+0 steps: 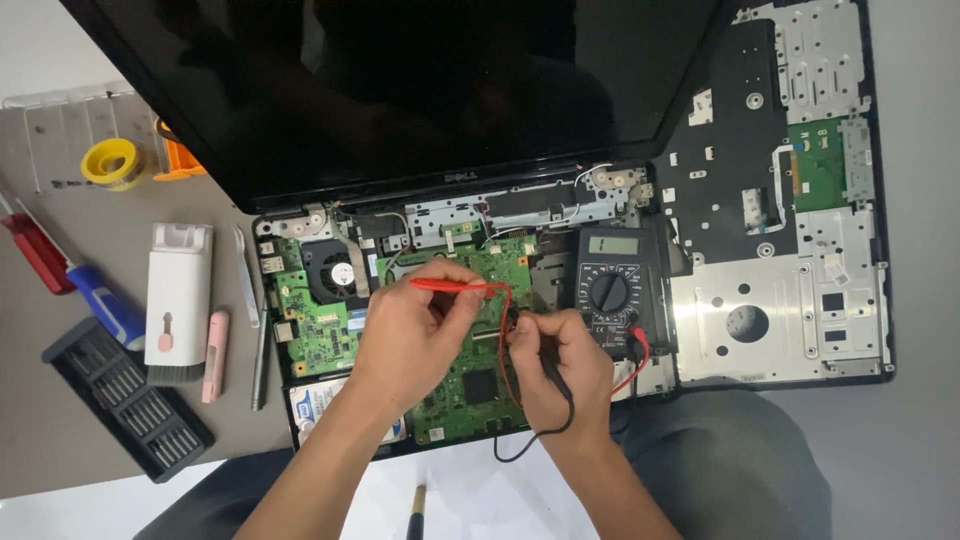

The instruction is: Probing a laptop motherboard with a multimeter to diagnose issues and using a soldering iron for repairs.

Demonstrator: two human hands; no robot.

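Observation:
An opened black laptop lies in front of me with its green motherboard (pixel 330 325) exposed and its dark screen (pixel 400 90) tilted back. My left hand (pixel 415 330) holds a red multimeter probe (pixel 450 286) lying level above the board. My right hand (pixel 560 365) grips the black probe (pixel 553 372), tip pointed down at the board near the left hand. A black digital multimeter (pixel 612 290) rests on the laptop's right side, its red and black leads running to the probes.
The removed laptop top cover (pixel 800 200) lies upside down at the right. Left of the laptop are tweezers (pixel 246 275), a white cleaning brush (pixel 178 300), a pink tool (pixel 214 355), screwdrivers (pixel 70 275), a black bit case (pixel 125 395) and a yellow tape roll (pixel 112 162).

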